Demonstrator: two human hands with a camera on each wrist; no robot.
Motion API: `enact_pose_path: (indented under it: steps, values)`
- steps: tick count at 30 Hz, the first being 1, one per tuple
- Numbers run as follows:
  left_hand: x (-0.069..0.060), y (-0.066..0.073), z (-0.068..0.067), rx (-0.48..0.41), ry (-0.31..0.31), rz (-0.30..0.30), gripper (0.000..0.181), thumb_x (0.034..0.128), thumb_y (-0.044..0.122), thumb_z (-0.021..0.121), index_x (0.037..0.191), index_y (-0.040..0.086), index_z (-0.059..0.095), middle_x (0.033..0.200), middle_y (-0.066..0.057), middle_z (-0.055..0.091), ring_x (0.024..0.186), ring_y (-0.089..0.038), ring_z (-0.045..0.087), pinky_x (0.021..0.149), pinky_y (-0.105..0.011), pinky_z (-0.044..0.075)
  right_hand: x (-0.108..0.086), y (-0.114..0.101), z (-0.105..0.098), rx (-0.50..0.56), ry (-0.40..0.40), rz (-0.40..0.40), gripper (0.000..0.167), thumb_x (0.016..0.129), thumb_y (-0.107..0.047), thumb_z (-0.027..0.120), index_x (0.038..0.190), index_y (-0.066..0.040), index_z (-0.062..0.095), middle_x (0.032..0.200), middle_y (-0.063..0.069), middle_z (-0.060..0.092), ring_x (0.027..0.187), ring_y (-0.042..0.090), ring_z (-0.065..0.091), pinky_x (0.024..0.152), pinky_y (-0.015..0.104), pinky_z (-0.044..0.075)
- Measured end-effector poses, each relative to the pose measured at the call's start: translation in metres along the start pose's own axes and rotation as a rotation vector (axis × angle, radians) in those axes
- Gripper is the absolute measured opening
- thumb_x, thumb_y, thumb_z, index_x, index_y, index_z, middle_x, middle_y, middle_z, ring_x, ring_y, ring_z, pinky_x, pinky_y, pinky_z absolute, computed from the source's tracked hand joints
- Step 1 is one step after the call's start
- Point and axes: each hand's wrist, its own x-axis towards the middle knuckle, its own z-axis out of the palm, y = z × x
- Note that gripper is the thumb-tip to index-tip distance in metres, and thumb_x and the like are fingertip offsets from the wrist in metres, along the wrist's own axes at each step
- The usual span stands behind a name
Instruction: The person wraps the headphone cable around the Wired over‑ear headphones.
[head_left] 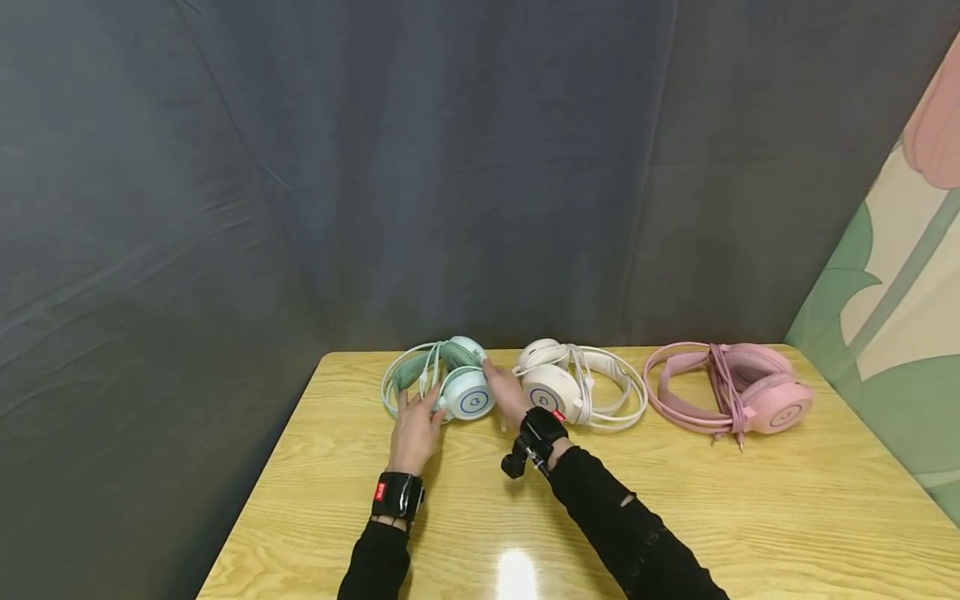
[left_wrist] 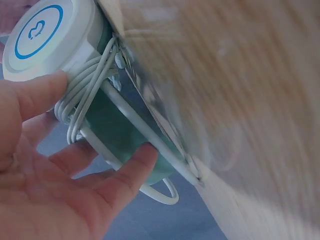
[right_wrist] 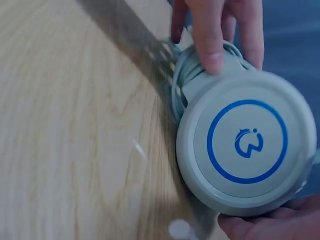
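Mint-green headphones [head_left: 467,395], their pale cable wound in a bundle, lie near the table's back edge. My left hand [head_left: 414,433] holds them at the cable-wrapped side; in the left wrist view its thumb [left_wrist: 42,92] rests by the cable coils [left_wrist: 92,82] and its spread fingers lie along the headband [left_wrist: 140,122]. My right hand [head_left: 506,395] grips the ear cups from the right. In the right wrist view, the round ear cup [right_wrist: 247,142] with a blue ring hides most of that hand; the thumb [right_wrist: 240,227] shows at its lower edge.
White headphones [head_left: 551,390] with a wound cable lie just right of my right hand. Farther right are pink headphones [head_left: 780,404], their cable tied round the band. A dark curtain [head_left: 480,167] hangs behind the wooden table [head_left: 465,517]; a floral panel [head_left: 900,292] stands at the right.
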Motion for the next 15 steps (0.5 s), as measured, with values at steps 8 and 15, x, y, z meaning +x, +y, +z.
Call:
enact_pose_path:
  steps: [8, 15]
  values:
    - [0.001, -0.005, 0.001, -0.047, -0.096, -0.029, 0.060, 0.0931, 0.014, 0.064, 0.148, 0.010, 0.041, 0.145, -0.033, 0.041, 0.139, -0.054, 0.028, 0.109, -0.061, 0.035, -0.031, 0.004, -0.012, -0.168, -0.017, -0.178, 0.063, 0.104, -0.034, 0.039, 0.150, 0.007, 0.025, 0.155, 0.027, 0.029, 0.146, 0.040, 0.025, 0.120, 0.050, 0.020]
    - [0.002, -0.006, -0.002, -0.118, -0.105, -0.032, 0.064, 0.0933, 0.018, 0.064, 0.150, 0.005, 0.036, 0.149, -0.034, 0.035, 0.141, -0.053, 0.025, 0.114, -0.060, 0.027, -0.060, 0.009, -0.035, -0.301, -0.025, -0.381, 0.050, 0.101, -0.026, 0.051, 0.141, 0.004, 0.046, 0.142, 0.024, 0.050, 0.134, 0.038, 0.047, 0.110, 0.048, 0.040]
